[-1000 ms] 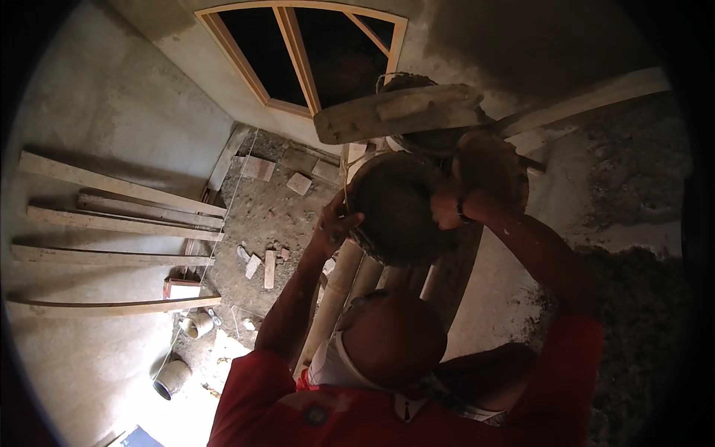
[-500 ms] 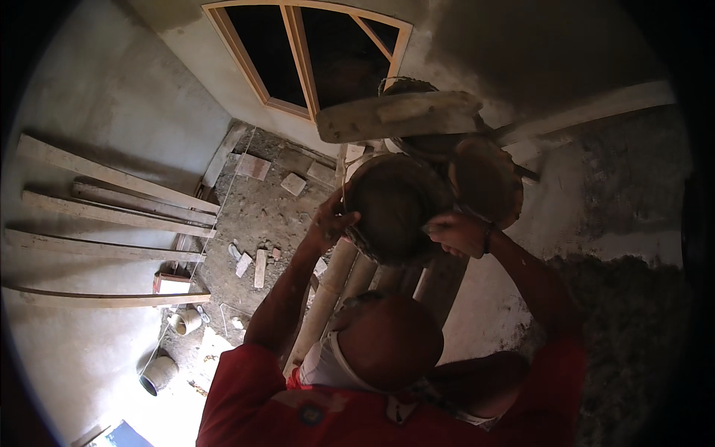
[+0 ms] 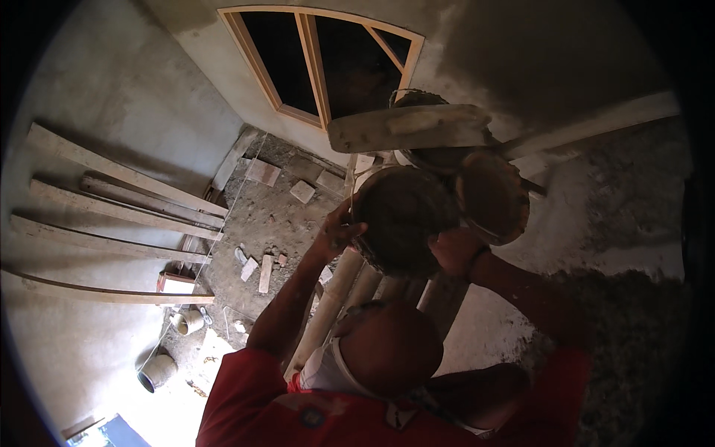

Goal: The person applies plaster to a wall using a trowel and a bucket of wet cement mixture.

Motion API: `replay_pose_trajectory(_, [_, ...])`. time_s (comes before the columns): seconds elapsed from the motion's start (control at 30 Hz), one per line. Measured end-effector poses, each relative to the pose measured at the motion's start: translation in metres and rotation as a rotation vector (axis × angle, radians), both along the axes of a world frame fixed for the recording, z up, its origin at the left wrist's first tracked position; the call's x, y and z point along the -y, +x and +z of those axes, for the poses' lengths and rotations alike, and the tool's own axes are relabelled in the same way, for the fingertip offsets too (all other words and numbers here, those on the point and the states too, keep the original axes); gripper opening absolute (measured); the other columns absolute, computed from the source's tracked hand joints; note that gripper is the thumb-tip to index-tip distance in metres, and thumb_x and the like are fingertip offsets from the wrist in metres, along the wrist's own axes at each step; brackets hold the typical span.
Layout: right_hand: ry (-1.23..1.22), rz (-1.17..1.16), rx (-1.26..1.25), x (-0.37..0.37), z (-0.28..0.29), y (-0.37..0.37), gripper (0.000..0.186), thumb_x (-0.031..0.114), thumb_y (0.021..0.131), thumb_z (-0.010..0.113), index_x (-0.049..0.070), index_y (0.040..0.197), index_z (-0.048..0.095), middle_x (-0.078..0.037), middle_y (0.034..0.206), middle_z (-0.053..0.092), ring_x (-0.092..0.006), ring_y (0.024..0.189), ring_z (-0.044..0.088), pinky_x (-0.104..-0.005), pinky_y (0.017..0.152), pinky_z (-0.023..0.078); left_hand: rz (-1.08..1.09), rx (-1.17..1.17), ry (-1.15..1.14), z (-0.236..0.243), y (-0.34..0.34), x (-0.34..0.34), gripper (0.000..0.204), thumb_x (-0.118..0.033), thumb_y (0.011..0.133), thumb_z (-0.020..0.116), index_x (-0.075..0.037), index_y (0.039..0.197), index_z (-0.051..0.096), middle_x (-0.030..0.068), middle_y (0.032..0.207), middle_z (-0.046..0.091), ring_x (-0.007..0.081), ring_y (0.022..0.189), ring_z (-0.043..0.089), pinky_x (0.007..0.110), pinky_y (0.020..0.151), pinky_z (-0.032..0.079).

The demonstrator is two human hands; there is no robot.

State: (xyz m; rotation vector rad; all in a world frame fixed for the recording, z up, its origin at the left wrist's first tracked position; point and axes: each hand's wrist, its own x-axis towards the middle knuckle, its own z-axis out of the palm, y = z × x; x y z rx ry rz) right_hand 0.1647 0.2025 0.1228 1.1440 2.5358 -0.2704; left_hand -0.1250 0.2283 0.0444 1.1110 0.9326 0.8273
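Here, the left hand (image 3: 339, 234) clasps a dark bucket (image 3: 378, 262) on one side; the right hand (image 3: 456, 253) curls at the other; whether it holds anything, I cannot tell.

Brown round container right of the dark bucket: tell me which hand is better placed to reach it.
Likely the right hand: it is at the right side of the dark bucket, close to the brown round container. The left hand is at the bucket's left side, farther away.
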Motion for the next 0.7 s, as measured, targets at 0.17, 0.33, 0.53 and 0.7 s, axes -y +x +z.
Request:
replay_pose_trajectory(0.17, [0.304, -0.032, 0.002, -0.03, 0.082, -0.015, 0.013, 0.017, 0.082, 0.055, 0.009, 0.077, 0.063, -0.01, 0.071, 0.065, -0.0283, 0.071, 0.066, -0.0434, 0.067, 0.052, 0.039, -0.08, -0.03, -0.009, -0.009, 0.01, 0.074, -0.015, 0.084, 0.069, -0.01, 0.147, 0.03, 0.0108, 0.094, 0.064, 0.0153, 0.07, 0.062, 0.025, 0.052, 0.052])
replay_pose_trajectory(0.33, [0.319, 0.021, 0.189, -0.072, -0.002, -0.029, 0.017, 0.018, 0.082, 0.056, 0.014, 0.081, 0.072, -0.007, 0.077, 0.07, -0.0243, 0.078, 0.069, -0.0418, 0.063, 0.052, -0.031, -0.061, -0.025, -0.018, -0.004, 0.009, 0.073, -0.018, 0.087, 0.066, -0.013, 0.149, 0.027, 0.0138, 0.101, 0.065, 0.0168, 0.074, 0.064, 0.03, 0.052, 0.055])
replay_pose_trajectory(0.53, [0.063, 0.281, 0.137, -0.045, -0.047, -0.034, 0.015, 0.02, 0.076, 0.057, 0.013, 0.075, 0.07, -0.01, 0.075, 0.069, -0.0272, 0.073, 0.069, -0.0442, 0.06, 0.054, 0.01, -0.039, 0.11, -0.023, -0.01, 0.018, 0.075, -0.022, 0.086, 0.068, -0.011, 0.148, 0.028, 0.0146, 0.107, 0.065, 0.016, 0.076, 0.065, 0.03, 0.054, 0.056])
replay_pose_trajectory(0.7, [-0.073, 0.316, 0.25, -0.045, 0.011, -0.027, 0.014, 0.022, 0.075, 0.059, 0.014, 0.076, 0.071, -0.011, 0.076, 0.069, -0.0282, 0.073, 0.069, -0.0441, 0.063, 0.054, -0.043, -0.033, 0.03, -0.011, -0.007, 0.008, 0.073, -0.025, 0.087, 0.068, -0.013, 0.148, 0.03, 0.0159, 0.109, 0.064, 0.0161, 0.072, 0.064, 0.029, 0.054, 0.054])
